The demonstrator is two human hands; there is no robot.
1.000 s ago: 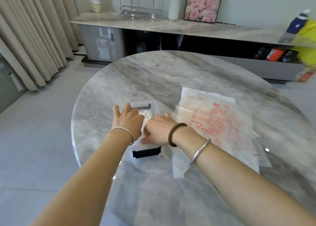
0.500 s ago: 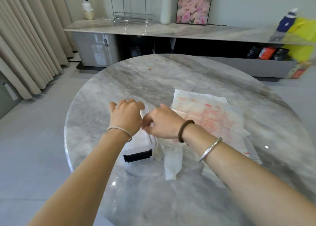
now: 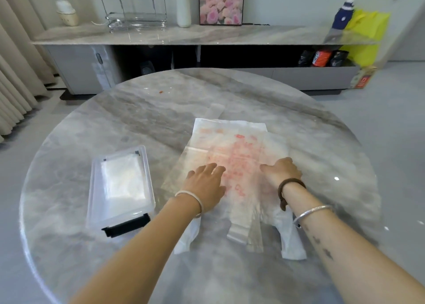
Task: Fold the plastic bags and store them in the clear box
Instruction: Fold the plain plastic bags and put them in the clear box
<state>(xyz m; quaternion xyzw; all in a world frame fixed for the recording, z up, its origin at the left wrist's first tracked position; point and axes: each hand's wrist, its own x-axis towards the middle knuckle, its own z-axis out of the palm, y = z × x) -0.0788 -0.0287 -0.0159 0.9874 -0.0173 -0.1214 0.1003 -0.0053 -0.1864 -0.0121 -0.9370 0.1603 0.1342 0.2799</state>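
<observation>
Bags (image 3: 230, 142) lie under left hand (image 3: 204, 186) and right hand (image 3: 281, 172), right of clear box (image 3: 96, 200).

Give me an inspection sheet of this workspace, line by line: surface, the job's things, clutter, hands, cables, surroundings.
Surface: round marble table, glossy.
Job's things: clear box at the left, a black latch at its near end, a white folded bag visible inside; plastic bags with red print spread flat to its right, handles toward the person.
Clutter: one small red speck on the table's far side.
Hands: left hand and right hand both rest on the top bag, gripping nothing.
Cables: thin white cord beside the small camera.
Surroundings: sideboard with white vase, flower picture and yellow bag; curtains at the left.
</observation>
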